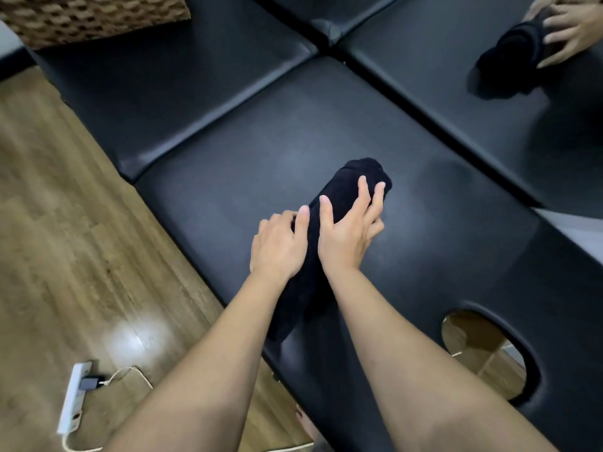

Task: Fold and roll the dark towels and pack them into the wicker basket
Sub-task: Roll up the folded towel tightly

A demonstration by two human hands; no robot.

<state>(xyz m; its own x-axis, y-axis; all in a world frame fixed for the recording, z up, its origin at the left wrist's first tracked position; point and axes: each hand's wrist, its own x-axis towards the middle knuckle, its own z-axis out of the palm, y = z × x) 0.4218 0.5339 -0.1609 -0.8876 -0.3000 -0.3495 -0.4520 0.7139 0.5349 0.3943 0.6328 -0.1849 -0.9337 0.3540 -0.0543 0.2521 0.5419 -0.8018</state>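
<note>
A dark towel [355, 172], rolled into a long cylinder, lies on the black padded massage table [440, 243] in the middle of the view. My left hand [279, 244] wraps over the roll's near-left side. My right hand [347, 230] lies across the top of the roll with its fingers spread toward the far end. The near end of the roll is partly hidden between my forearms. The wicker basket [91, 17] stands at the top left on the far table section.
Another person's hands [569, 31] hold a second rolled dark towel [509, 57] at the top right. An oval face hole [486, 350] opens in the table at the lower right. A white power strip [73, 396] with a cable lies on the wooden floor at left.
</note>
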